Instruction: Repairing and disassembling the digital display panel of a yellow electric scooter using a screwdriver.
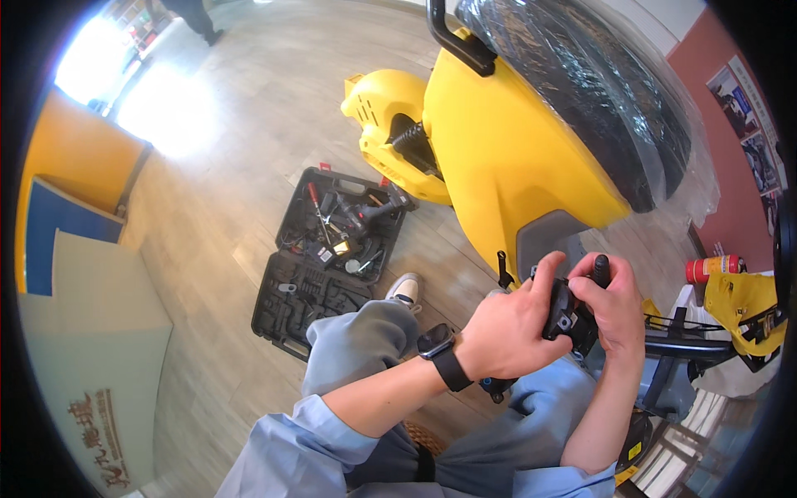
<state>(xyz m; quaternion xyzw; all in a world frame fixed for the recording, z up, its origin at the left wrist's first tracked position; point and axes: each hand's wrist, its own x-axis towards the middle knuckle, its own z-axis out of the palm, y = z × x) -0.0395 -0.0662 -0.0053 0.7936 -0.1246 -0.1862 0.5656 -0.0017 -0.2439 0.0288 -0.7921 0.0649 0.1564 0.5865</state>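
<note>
Both my hands are on a black handlebar-control-like part (559, 314) above my lap. My left hand (519, 325), with a black watch on its wrist, is closed around the part's left side, its index finger raised over the top. Pressed against the other side is my right hand (618, 307), thumb and fingers closed round it. A short black rounded stub (600, 267) sticks up between the right thumb and fingers. My fingers cover much of the part, so its exact kind is unclear. Just beyond my hands stands a yellow scooter body (490, 149).
An open black toolbox (328, 270) with a drill and several tools lies on the floor, left of my shoe (404, 289). Plastic wrap covers the dark scooter seat (581, 83). Right of me are a black bar (685, 347), a yellow panel (739, 307) and a red fire extinguisher (714, 267).
</note>
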